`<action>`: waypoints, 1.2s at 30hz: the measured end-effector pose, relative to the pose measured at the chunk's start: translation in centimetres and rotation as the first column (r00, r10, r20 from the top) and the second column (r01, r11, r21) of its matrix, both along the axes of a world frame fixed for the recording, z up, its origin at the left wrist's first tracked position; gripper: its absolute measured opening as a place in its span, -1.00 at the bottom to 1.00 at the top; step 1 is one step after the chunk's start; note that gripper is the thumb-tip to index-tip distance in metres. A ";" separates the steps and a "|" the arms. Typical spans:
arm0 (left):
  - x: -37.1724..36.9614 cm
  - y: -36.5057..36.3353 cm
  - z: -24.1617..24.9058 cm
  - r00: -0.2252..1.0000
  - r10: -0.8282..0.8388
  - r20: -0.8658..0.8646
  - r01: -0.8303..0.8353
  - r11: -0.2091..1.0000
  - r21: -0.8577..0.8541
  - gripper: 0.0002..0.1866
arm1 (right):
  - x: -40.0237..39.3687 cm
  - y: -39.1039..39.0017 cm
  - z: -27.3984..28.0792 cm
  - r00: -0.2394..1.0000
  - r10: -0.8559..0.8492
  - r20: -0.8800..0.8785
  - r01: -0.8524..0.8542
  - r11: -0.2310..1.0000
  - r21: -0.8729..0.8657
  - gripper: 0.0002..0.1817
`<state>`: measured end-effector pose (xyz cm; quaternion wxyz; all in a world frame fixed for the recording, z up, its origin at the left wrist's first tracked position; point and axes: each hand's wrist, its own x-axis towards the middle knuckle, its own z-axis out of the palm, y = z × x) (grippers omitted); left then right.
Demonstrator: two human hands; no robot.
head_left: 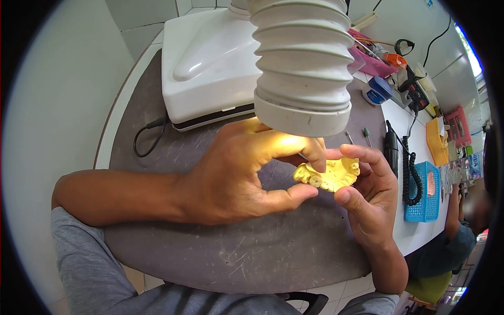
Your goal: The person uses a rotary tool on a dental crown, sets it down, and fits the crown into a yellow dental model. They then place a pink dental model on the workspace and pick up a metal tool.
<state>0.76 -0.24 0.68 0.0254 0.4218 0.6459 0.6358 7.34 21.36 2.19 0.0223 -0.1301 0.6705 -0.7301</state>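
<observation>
A yellow dental cast (336, 174) is lit up below the mouth of the ribbed white hose. My right hand (370, 194) grips its right end, thumb below and fingers above. From the left, my left hand (247, 170) reaches over it, with fingertips on the cast's upper surface and the thumb at its lower left edge. One whitish tooth (315, 181) stands out at the front left of the cast. Part of the left fingers is hidden under the hose rim.
The ribbed hose (304, 63) hangs over the grey table (236, 252). Behind stands a white machine (210, 68). At right are a blue-lidded jar (377, 91), a black handpiece (391, 147), a blue basket (422, 191) and a yellow basket (437, 142). Another person (446, 247) sits far right.
</observation>
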 end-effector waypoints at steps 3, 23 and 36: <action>-0.4 -0.2 0.4 0.989 -0.008 -0.146 0.002 0.999 -0.041 -0.78 | 0.1 0.0 0.0 1.000 0.003 0.009 -0.002 1.000 -0.010 -0.46; -0.2 -0.1 0.6 0.970 0.022 -0.241 -0.022 1.000 0.004 -0.73 | 0.3 -0.1 0.2 0.999 -0.017 -0.035 0.016 1.000 -0.023 -0.44; -0.2 -0.1 0.5 0.980 -0.002 -0.197 0.004 1.000 0.009 -0.77 | 0.3 -0.1 0.2 1.000 -0.011 -0.022 0.010 0.999 -0.034 -0.44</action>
